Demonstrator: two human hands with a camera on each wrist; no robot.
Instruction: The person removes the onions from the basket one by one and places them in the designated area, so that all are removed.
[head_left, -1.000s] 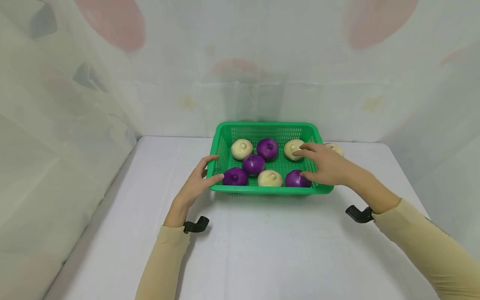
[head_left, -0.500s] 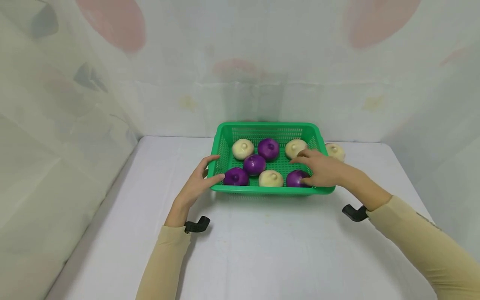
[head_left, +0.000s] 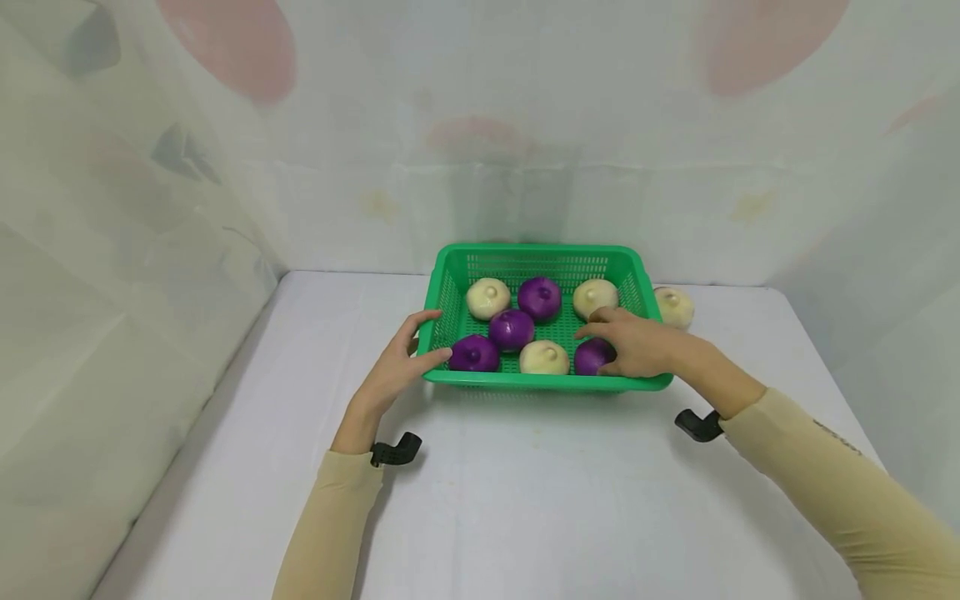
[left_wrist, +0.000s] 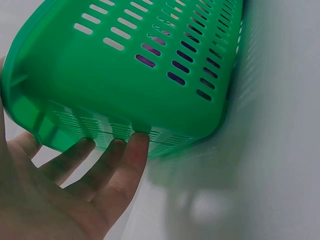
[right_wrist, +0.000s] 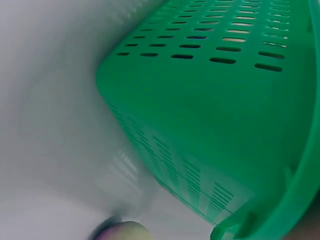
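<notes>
A green perforated plastic basket (head_left: 536,382) stands on the white table with several purple and white onions in it. My left hand (head_left: 393,362) grips its left side, thumb over the rim; in the left wrist view the fingertips touch the outer wall. Inside the front right corner, my right hand (head_left: 637,342) holds a purple onion (head_left: 591,357), fingers on the far side and thumb on the near side, its right part hidden by the hand. Just behind those fingers sits a white onion (head_left: 596,297). Another white onion (head_left: 545,358) lies to the left of the held one.
Outside the basket, close to its right wall, a white onion (head_left: 673,307) rests on the table (head_left: 525,500). A pale patterned cloth wall (head_left: 337,192) rises right behind the basket, and another cloth (head_left: 112,333) hangs along the left.
My right hand has come down and slightly left, its spread fingers closing round the front right purple onion. The left hand keeps its place on the basket.
</notes>
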